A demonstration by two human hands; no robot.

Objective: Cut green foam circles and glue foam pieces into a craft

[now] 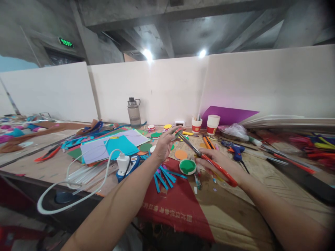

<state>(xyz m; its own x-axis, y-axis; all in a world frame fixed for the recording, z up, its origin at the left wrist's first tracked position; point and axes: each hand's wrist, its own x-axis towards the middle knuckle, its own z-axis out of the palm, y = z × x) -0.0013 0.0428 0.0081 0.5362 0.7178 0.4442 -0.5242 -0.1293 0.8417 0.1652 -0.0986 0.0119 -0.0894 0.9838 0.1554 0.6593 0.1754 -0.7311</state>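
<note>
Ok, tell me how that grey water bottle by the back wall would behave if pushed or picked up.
The bottle stands upright and is tall for its base, so a push near the top would probably tip it. On its side it looks round enough to roll. Its top loop should give an easy grip. How full it is cannot be seen, so its weight is uncertain.

Blurred at far right: red and yellow strips, shapes unreadable. Cut off by the left edge: pink and teal scraps. Too small to read: green sign; white print on red cloth. Hidden inside right hand: scissor handle loops.
</note>
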